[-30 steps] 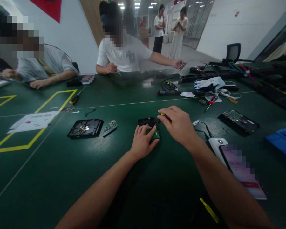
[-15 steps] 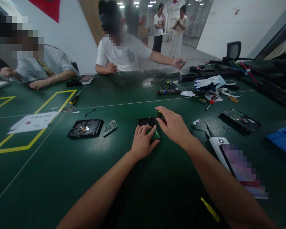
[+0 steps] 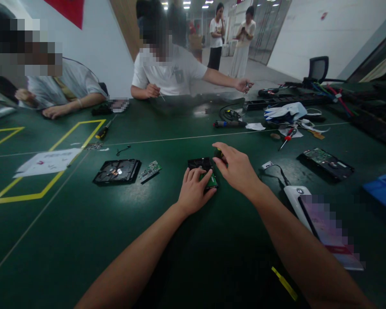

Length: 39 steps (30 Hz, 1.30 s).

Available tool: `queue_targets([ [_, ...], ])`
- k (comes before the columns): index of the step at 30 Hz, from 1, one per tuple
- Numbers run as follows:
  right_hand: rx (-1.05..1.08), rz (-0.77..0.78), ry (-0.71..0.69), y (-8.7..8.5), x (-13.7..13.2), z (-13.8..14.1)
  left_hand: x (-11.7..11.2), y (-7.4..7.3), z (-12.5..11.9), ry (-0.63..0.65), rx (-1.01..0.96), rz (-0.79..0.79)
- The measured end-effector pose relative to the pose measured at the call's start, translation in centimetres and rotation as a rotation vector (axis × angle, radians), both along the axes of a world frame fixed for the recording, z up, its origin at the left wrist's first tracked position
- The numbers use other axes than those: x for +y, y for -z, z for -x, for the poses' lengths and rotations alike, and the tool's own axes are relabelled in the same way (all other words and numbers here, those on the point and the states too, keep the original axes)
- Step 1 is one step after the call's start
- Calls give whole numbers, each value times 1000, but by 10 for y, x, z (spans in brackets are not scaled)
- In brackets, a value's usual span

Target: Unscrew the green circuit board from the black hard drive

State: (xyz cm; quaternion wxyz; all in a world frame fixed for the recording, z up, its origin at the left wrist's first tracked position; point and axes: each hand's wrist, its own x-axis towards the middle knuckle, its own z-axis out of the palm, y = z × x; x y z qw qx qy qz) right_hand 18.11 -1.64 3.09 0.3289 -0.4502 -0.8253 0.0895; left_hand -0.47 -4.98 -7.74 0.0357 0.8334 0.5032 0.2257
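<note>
A hard drive (image 3: 199, 163) with a green circuit board (image 3: 212, 182) lies on the green table in front of me. My left hand (image 3: 195, 186) spans it, fingers across its top and thumb at the near right edge, holding it down. Just over its right side, my right hand (image 3: 233, 165) pinches the dark handle of a screwdriver (image 3: 218, 153); the shaft and tip are hidden. To the left are an opened hard drive (image 3: 116, 171) and a loose circuit board (image 3: 150, 171).
Another hard drive (image 3: 326, 164) lies right, near a blue tray (image 3: 384, 191) and a white device (image 3: 297, 201) with a cable. Farther back are a red screwdriver (image 3: 287, 138), gloves (image 3: 286, 112) and a dark pen-shaped tool (image 3: 230, 124). Paper (image 3: 48, 162) lies left. Co-workers sit opposite.
The whole view has shifted slightly. My right hand has turned a little on the screwdriver handle, and my left hand stays on the hard drive.
</note>
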Motion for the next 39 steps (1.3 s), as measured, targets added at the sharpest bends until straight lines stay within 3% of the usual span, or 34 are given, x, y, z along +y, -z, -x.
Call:
queue_targets([
  [7,3,-19,37,-6,-4,-2,-1,-2,2,6,-62,-14],
  [16,24,-3,-71,-13,-1,-8,-2,-2,2,17,-73,-26],
  [25,-81,-55,165,-11,-4,-5,-2,-1,1,6,-65,-22],
  [31,8,-26,-39,-14,-4,-7,-2,-1,1,9,-70,-31],
  [34,38,-23,-67,-15,-4,-7,-2,-2,1,9,-74,-28],
  [39,-22,-71,86,-10,-3,-6,-2,-2,1,10,-72,-28],
])
